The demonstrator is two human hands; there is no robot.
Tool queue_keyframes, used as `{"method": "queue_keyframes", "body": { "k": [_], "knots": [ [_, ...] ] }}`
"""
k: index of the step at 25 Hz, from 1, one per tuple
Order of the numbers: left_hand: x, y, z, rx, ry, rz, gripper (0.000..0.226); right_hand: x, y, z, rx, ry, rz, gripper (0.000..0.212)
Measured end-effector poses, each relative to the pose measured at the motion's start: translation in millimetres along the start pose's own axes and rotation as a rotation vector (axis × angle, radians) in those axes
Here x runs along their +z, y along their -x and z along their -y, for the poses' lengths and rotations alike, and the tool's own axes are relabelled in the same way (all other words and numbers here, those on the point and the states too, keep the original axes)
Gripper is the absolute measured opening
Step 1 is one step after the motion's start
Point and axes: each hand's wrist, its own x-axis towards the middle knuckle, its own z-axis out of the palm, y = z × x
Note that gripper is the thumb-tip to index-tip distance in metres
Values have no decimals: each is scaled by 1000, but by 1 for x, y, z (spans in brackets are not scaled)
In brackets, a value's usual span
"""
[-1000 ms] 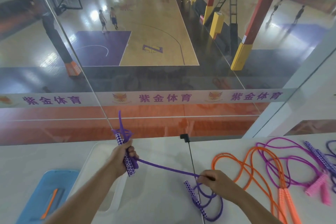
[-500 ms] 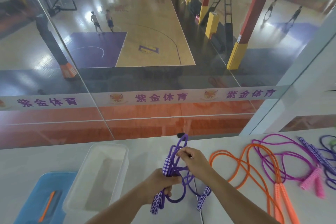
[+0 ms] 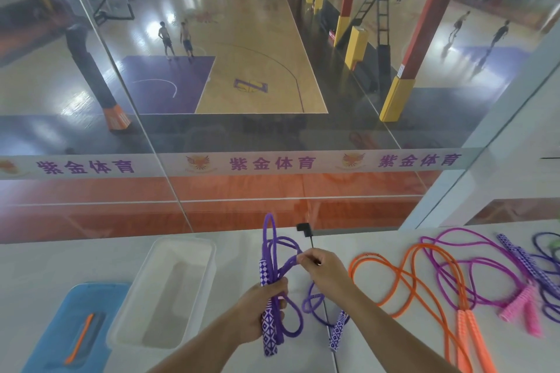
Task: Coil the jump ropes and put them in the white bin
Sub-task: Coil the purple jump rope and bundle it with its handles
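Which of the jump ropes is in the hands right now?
The purple rope with checkered handles: left hand grips its loops, right hand pinches its cord. The orange rope and pink-handled rope lie untouched.

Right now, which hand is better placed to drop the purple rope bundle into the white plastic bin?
Left. The left hand already grips the purple jump rope, loops and one handle, and is nearer the white plastic bin. The right hand only pinches a strand, on the far side.
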Motion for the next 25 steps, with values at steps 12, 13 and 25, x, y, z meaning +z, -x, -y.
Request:
{"method": "queue_keyframes", "body": {
  "k": [12, 13, 25],
  "knots": [
    [-100, -6, -43, 231, 330, -135, 25, -45, 31, -89, 232, -43, -34, 23],
    [-91, -8, -36, 204, 323, -108, 22, -30, 35, -80, 265, -192, 24, 24],
    [2, 1, 17, 151, -23, -72, 19, 30, 44, 0, 132, -73, 342, 23]
  ]
}}
